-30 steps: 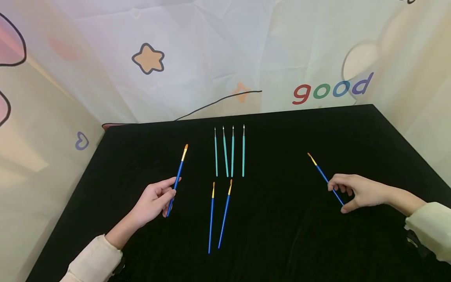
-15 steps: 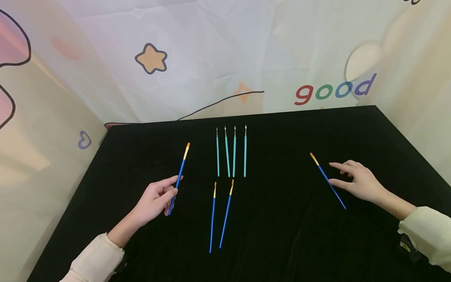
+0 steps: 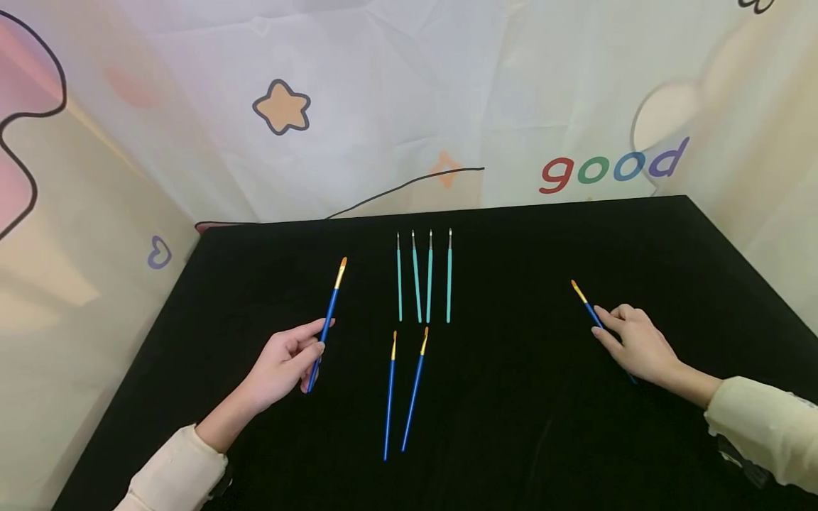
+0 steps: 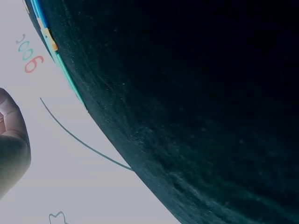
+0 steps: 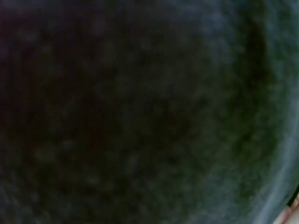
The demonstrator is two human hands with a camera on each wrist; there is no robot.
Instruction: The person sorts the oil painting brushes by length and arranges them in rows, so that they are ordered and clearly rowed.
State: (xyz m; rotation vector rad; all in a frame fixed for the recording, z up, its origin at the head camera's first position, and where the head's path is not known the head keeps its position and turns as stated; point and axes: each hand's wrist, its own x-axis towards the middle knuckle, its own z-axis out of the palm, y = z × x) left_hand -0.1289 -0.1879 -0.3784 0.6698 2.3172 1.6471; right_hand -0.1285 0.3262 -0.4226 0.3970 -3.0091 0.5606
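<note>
In the head view my left hand (image 3: 281, 365) holds a blue paintbrush (image 3: 331, 305) between thumb and fingers, its orange bristles pointing up and away. At the right, my right hand (image 3: 642, 348) pinches another blue paintbrush (image 3: 591, 313) with thumb and index finger below the gold ferrule. Most of that brush's handle is hidden under the hand. Two more blue paintbrushes, a left one (image 3: 390, 397) and a right one (image 3: 415, 390), lie between the hands. The left wrist view catches only part of the left hand (image 4: 11, 140); the right wrist view is mostly dark cloth.
Several thin teal paintbrushes (image 3: 449, 284) lie in a row behind the middle blue ones, tips toward the back. Black cloth (image 3: 498, 397) covers the table. A printed backdrop (image 3: 396, 92) with a star and the word "good" rises behind it.
My right hand let go of its paintbrush's lower handle, opened, shifted up along it and now pinches it nearer the ferrule. The left hand keeps its grip; the whole head view drifts slightly.
</note>
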